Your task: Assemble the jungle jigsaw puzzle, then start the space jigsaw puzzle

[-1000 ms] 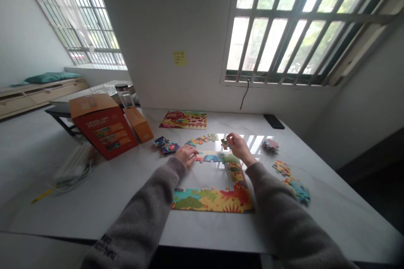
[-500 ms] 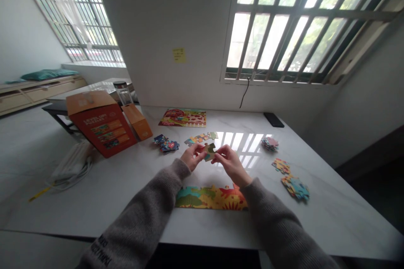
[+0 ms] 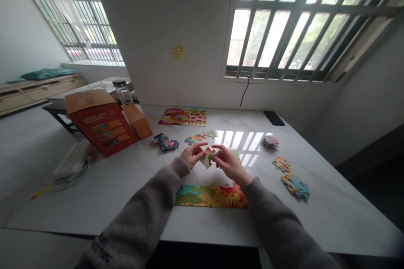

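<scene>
In the last half second the piece [image 3: 208, 159] had swung corner-down, held over the table [image 3: 110, 193] beyond the strip [image 3: 211, 196]; it was unplaced, its angle seemingly being tried. Left hand [image 3: 192, 156] and right hand [image 3: 232, 166] pinched it lightly, fingers partly spread. The box [image 3: 104, 124] read "LEVEL UP! PUZZLES"; the note [image 3: 178, 53] was illegible.

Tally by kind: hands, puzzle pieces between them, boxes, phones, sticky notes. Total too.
Hands: 2 (left hand, right hand)
Puzzle piece between them: 1
Boxes: 2 (red box, smaller orange box)
Phone: 1
Sticky note: 1
Total: 7
Loose puzzle pieces overlap in piles, so not counted.
</scene>
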Action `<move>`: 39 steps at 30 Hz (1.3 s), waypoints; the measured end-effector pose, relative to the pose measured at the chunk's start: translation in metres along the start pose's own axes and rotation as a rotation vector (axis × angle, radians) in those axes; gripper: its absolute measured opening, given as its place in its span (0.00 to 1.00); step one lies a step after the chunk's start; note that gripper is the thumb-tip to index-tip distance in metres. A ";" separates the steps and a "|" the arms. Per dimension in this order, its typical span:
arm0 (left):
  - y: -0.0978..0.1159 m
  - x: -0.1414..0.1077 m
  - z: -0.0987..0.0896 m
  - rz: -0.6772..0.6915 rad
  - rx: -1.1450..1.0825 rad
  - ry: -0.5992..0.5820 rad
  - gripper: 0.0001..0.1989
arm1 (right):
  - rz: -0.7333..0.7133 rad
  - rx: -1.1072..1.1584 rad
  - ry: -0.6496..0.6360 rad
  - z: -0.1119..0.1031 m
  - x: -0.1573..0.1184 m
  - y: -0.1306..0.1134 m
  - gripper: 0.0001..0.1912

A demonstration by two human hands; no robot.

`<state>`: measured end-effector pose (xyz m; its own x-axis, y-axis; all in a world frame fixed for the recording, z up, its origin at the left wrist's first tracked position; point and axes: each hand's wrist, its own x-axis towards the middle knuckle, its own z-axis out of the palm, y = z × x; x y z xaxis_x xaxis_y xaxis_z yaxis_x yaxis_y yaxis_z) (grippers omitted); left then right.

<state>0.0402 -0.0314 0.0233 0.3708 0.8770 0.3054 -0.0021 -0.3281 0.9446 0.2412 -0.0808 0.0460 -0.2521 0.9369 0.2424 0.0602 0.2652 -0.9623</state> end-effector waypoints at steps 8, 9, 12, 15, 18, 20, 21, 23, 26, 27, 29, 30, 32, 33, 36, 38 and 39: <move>0.002 0.001 -0.002 -0.036 -0.087 0.067 0.23 | 0.108 0.244 0.108 0.002 0.000 -0.002 0.26; 0.000 0.000 -0.002 -0.030 -0.075 0.048 0.23 | 0.120 0.257 0.115 0.003 0.000 -0.002 0.25; -0.003 0.000 -0.004 -0.001 0.005 0.028 0.21 | 0.142 0.226 0.109 0.003 0.001 0.002 0.22; -0.003 0.000 -0.006 0.008 0.064 0.023 0.21 | 0.103 0.114 0.109 0.001 0.002 0.006 0.19; 0.002 -0.001 -0.007 0.019 0.127 0.014 0.19 | 0.053 0.054 0.108 0.000 0.002 0.007 0.18; 0.007 -0.002 -0.009 0.052 0.222 0.000 0.17 | 0.034 0.041 0.104 -0.001 0.002 0.007 0.20; 0.008 -0.003 -0.010 0.083 0.284 -0.018 0.17 | 0.029 0.032 0.104 -0.001 0.002 0.007 0.20; 0.010 -0.005 -0.015 0.168 0.423 -0.070 0.20 | 0.023 0.005 0.108 -0.002 0.002 0.007 0.18; 0.008 -0.006 -0.022 0.284 0.586 -0.131 0.29 | 0.017 -0.016 0.115 -0.001 0.002 0.008 0.17; 0.006 -0.006 -0.023 0.302 0.619 -0.141 0.31 | 0.017 -0.014 0.115 -0.001 0.002 0.008 0.17; 0.003 -0.006 -0.025 0.311 0.651 -0.151 0.32 | 0.018 -0.008 0.114 0.001 0.002 0.008 0.16; 0.001 -0.006 -0.025 0.308 0.655 -0.151 0.32 | 0.021 -0.004 0.115 0.001 0.002 0.008 0.16; 0.000 -0.006 -0.025 0.301 0.644 -0.147 0.31 | 0.033 0.005 0.122 0.002 0.002 0.008 0.15; 0.000 -0.007 -0.024 0.297 0.631 -0.145 0.30 | 0.037 0.013 0.127 0.002 0.002 0.009 0.14; 0.002 -0.007 -0.023 0.269 0.581 -0.146 0.28 | 0.033 0.026 0.133 0.001 0.002 0.010 0.14; 0.005 -0.008 -0.022 0.241 0.552 -0.150 0.28 | 0.023 0.026 0.127 0.001 0.002 0.011 0.13; 0.006 -0.008 -0.021 0.231 0.539 -0.151 0.27 | 0.020 0.024 0.125 0.001 0.002 0.011 0.13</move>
<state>0.0176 -0.0330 0.0295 0.5447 0.7155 0.4374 0.3577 -0.6700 0.6505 0.2406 -0.0759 0.0364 -0.1283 0.9636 0.2347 0.0401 0.2415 -0.9696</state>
